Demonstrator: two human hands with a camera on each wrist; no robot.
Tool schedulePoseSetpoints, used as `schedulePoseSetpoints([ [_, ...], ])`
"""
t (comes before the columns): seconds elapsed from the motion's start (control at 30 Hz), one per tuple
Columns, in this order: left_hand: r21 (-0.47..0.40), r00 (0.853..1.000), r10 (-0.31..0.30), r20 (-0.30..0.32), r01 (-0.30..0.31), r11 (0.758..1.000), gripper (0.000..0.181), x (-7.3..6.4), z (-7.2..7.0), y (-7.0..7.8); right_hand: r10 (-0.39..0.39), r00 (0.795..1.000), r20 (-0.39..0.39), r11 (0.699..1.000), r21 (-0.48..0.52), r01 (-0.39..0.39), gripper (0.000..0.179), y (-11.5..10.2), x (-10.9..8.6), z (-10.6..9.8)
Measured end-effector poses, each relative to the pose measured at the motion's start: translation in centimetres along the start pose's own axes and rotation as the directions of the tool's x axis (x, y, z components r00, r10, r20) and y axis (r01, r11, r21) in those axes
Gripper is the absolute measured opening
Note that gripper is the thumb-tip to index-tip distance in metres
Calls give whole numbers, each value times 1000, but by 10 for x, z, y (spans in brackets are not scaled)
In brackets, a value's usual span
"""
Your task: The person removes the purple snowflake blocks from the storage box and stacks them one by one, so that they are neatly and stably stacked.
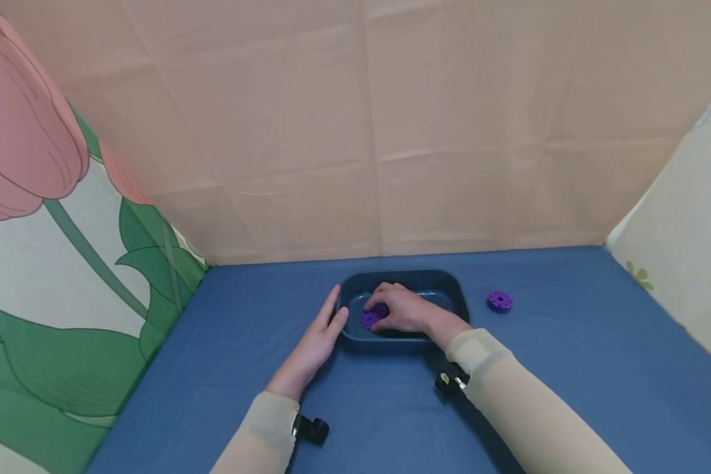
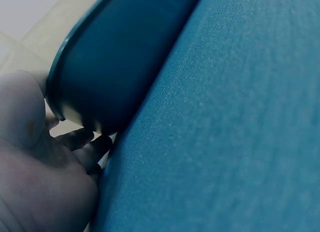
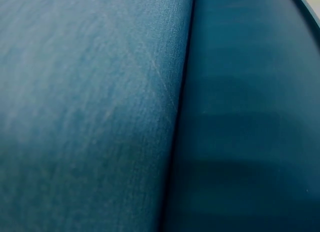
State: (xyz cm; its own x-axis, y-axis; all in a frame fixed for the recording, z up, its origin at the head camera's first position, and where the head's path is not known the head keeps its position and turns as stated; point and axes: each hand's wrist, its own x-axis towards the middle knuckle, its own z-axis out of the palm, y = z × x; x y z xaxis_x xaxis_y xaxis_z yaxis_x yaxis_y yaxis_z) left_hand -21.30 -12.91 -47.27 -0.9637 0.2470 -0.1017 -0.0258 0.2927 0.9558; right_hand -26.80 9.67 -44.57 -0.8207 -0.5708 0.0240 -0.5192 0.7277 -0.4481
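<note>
A dark blue rectangular tray (image 1: 444, 296) stands on the blue cloth. My left hand (image 1: 316, 339) rests against its left end, fingers fairly straight along the outside and the thumb near the rim. In the left wrist view, fingertips of the left hand (image 2: 45, 157) meet the curved end of the tray (image 2: 120, 57). Inside the tray, my right hand (image 1: 404, 309) pinches a purple notched disc (image 1: 382, 309), partly hidden by the fingers. Another purple notched disc (image 1: 368, 320) lies by it at the tray's left. The right wrist view shows only cloth and the tray's outer wall (image 3: 245, 122).
A third purple notched disc (image 1: 500, 301), with a hole in its centre, lies on the blue cloth (image 1: 569, 355) to the right of the tray. Behind the table hangs a beige sheet (image 1: 379, 131). A wall with painted tulips (image 1: 29, 131) stands at the left.
</note>
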Motion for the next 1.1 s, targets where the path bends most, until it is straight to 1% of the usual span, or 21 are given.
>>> schedulePoseSetpoints([
  [0.17, 2, 1000, 12, 3, -12, 1000, 76, 0, 0, 0, 3, 1000, -5, 1000, 9, -3, 37, -1, 0, 0],
  [0.4, 2, 1000, 14, 3, -14, 1000, 75, 0, 0, 0, -1, 1000, -9, 1000, 19, 2, 35, -1, -1, 0],
  [0.7, 6, 1000, 7, 0, -7, 1000, 75, -1, 0, 1, -35, 999, -9, 999, 41, 35, 35, -1, 0, -1],
  [0.93, 2, 1000, 2, 4, -2, 1000, 76, 0, -1, -1, -4, 1000, -14, 999, 51, 5, 37, -2, 0, -1],
  [1.1, 0, 1000, 4, 5, -4, 1000, 71, 0, -1, -1, 24, 1000, -16, 999, 42, -24, 37, -2, 1, 1],
])
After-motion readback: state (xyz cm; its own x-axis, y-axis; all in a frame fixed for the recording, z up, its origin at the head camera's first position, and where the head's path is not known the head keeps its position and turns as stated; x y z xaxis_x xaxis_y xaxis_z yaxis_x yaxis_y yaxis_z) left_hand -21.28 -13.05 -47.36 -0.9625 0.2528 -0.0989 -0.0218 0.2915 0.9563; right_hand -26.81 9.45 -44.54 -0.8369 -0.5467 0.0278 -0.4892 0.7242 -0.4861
